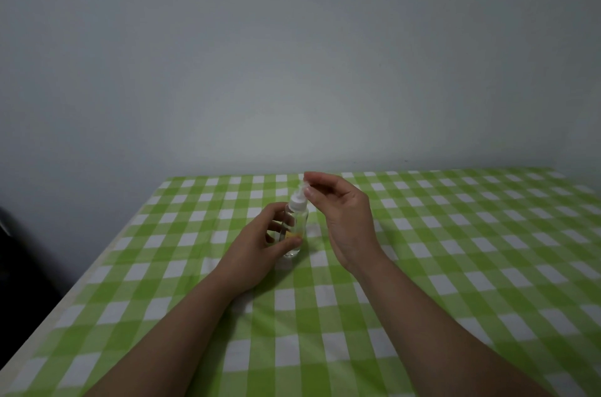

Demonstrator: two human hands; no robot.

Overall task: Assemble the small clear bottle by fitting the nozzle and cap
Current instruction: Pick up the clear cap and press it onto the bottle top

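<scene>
Two bare forearms come in from the bottom edge of the head view and reach forward over the desk (pixel 455 234), which is covered with a cloth of green and white squares. On the near left side a pale edge of the desk shows beside the cloth. The left hand (pixel 257 247) is wrapped around the lower part of the small clear bottle (pixel 296 227); its fingers (pixel 276 227) go behind the bottle and the thumb presses on the front near the bottom, so they are closed on it. The bottle stands almost upright, a little tilted, near the middle of the desk, with its base on the cloth or very close to it; I cannot tell which. A small yellow mark is visible on its lower part. On the neck of the bottle sits a white nozzle (pixel 297 201). The right hand (pixel 344 218) is raised just above and to the right of the bottle, and its thumb and first finger are pinched narrow on a small clear cap (pixel 305 186) at the tip of the nozzle. It is too blurred to say whether the cap is fully seated. Behind the desk rises a plain grey wall (pixel 292 55).
</scene>
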